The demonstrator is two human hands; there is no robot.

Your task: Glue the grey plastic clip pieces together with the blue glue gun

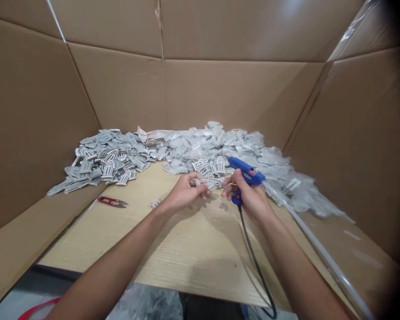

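My left hand (188, 193) is closed on a small grey-white arched piece (206, 183), pinched between thumb and fingers over the table. My right hand (248, 195) wraps round a blue glue gun (246, 170), its nozzle end pointing up and left; the fingertips come close to the arched piece, and whether they touch it I cannot tell. A black cord (253, 253) hangs from the gun's handle toward the table's front edge. Just beyond my hands lie a few more arched pieces (221, 165).
A heap of grey arched pieces (111, 155) lies at the back left. Clear plastic bags (216, 140) pile along the back and right. Red thread snips (112, 202) and a small grey piece (155, 203) rest on the wooden table (186, 249). Cardboard walls (240, 93) enclose the space.
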